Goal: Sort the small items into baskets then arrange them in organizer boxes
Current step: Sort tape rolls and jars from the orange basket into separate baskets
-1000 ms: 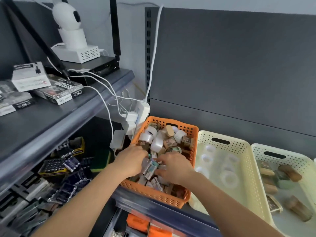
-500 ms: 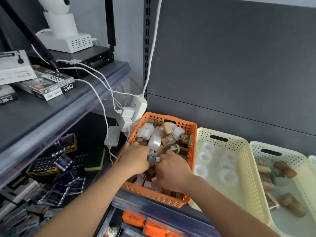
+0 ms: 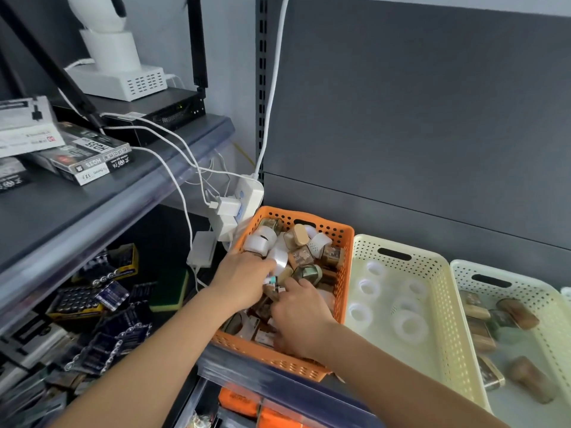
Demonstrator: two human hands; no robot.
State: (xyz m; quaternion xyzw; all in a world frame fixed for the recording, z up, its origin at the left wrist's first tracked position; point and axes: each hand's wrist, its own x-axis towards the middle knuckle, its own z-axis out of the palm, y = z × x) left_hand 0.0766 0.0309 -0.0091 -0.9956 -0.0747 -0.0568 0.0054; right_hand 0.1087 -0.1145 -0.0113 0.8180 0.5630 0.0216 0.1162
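2 hands work inside the orange basket (image 3: 345,273), which stands at the left end of the shelf (image 3: 234,364) with its front wall at the shelf's front edge. The basket is heaped with small items (image 3: 301,256): white rolls and brown patterned rolls lie jumbled together. The left hand (image 3: 244,282) reaches in over the basket's left wall, fingers bent down into the heap. The right hand (image 3: 298,316) lies near the front wall, knuckles up, fingers buried among the items. I cannot tell whether either hand grips anything.

Just right of it stands a cream basket (image 3: 364,242) with 5 or so clear tape rolls (image 3: 409,325) lying flat on its floor. Further right is 1 more pale basket (image 3: 463,267) with brown rolls (image 3: 519,313) in it. A white power strip (image 3: 253,196) hangs just beside the orange basket's back left corner.
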